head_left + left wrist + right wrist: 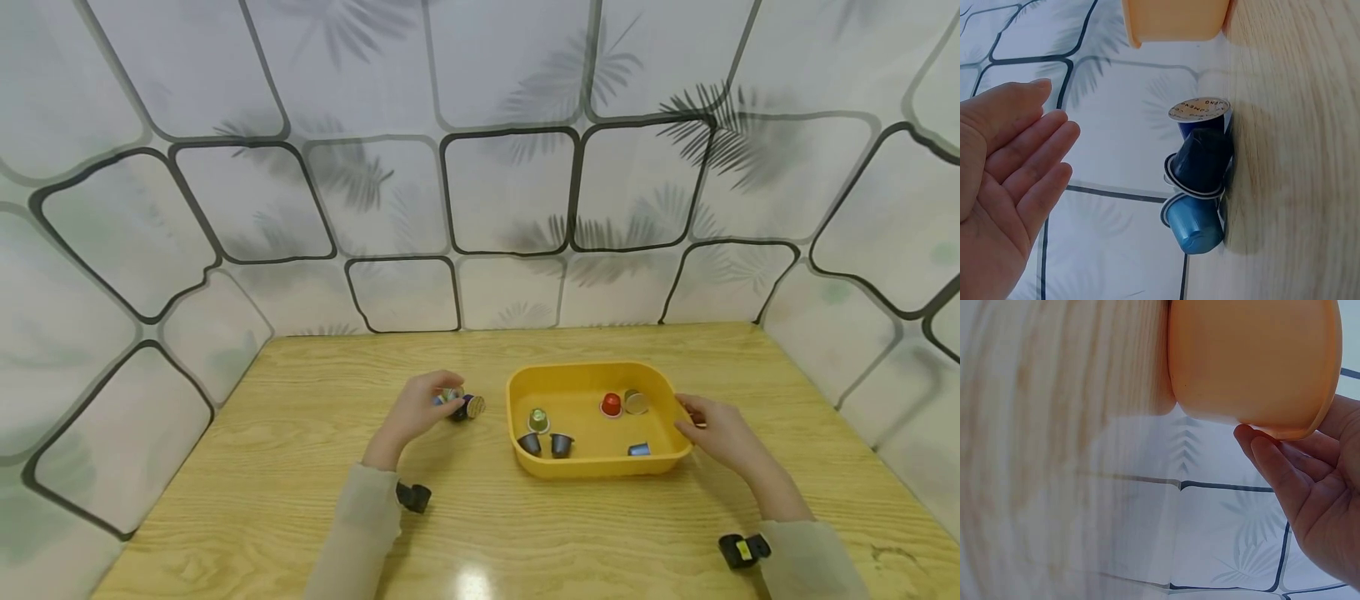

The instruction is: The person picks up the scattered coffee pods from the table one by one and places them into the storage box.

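Note:
My left hand hovers over a small group of coffee capsules, its fingers relaxed and holding nothing. In the left wrist view that group shows a light blue capsule, a dark navy capsule and a blue capsule with a printed tan lid, all on the table. My right hand holds the right end of a yellow plastic bin at its rim, with fingers beneath the rim's edge in the right wrist view. Inside the bin lie a red capsule, a green capsule and several others.
The wooden table runs back to a patterned fabric wall, with more fabric on both sides. Along the bin's front wall lie two dark capsules and a blue capsule. Another capsule lies beside the red one.

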A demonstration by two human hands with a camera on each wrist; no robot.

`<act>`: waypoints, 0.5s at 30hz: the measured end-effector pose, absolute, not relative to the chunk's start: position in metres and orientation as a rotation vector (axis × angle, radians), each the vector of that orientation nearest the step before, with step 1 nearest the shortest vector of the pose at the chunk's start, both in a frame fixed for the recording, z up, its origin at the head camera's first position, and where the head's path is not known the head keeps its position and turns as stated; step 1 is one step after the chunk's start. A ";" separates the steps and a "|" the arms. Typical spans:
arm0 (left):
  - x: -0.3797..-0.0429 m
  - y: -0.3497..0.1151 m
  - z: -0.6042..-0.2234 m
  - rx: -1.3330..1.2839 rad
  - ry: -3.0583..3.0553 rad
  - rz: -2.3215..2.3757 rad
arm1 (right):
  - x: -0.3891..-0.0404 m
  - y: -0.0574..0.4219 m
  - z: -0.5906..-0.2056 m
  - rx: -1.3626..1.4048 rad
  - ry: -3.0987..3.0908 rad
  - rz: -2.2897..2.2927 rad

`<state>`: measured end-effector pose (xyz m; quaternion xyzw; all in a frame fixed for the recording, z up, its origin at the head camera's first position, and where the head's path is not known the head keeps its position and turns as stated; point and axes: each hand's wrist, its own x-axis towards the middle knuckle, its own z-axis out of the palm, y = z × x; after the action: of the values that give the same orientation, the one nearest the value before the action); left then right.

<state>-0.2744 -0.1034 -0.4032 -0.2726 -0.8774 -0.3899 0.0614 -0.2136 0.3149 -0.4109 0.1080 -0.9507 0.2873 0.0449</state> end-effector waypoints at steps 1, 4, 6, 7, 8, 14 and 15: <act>-0.275 -0.104 -0.403 -0.816 -2.651 -1.184 | -0.214 0.315 -0.411 0.334 -2.904 0.879; -0.275 -0.106 -0.404 -0.778 -2.647 -1.200 | -0.214 0.315 -0.410 0.345 -2.899 0.884; -0.276 -0.108 -0.404 -0.748 -2.645 -1.205 | -0.213 0.315 -0.410 0.351 -2.894 0.886; -0.276 -0.108 -0.405 -0.733 -2.643 -1.205 | -0.213 0.315 -0.409 0.354 -2.893 0.886; -0.277 -0.109 -0.405 -0.719 -2.644 -1.201 | -0.213 0.315 -0.409 0.356 -2.891 0.886; -0.279 -0.112 -0.408 -0.653 -2.608 -1.154 | -0.213 0.315 -0.410 0.353 -2.897 0.884; -0.279 -0.112 -0.408 -0.640 -2.596 -1.151 | -0.214 0.315 -0.410 0.349 -2.898 0.882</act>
<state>-0.2790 -0.1122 -0.4079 -0.2183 -0.8859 -0.3927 0.1151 -0.2136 0.3153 -0.4103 0.1145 -0.9494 0.2889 0.0461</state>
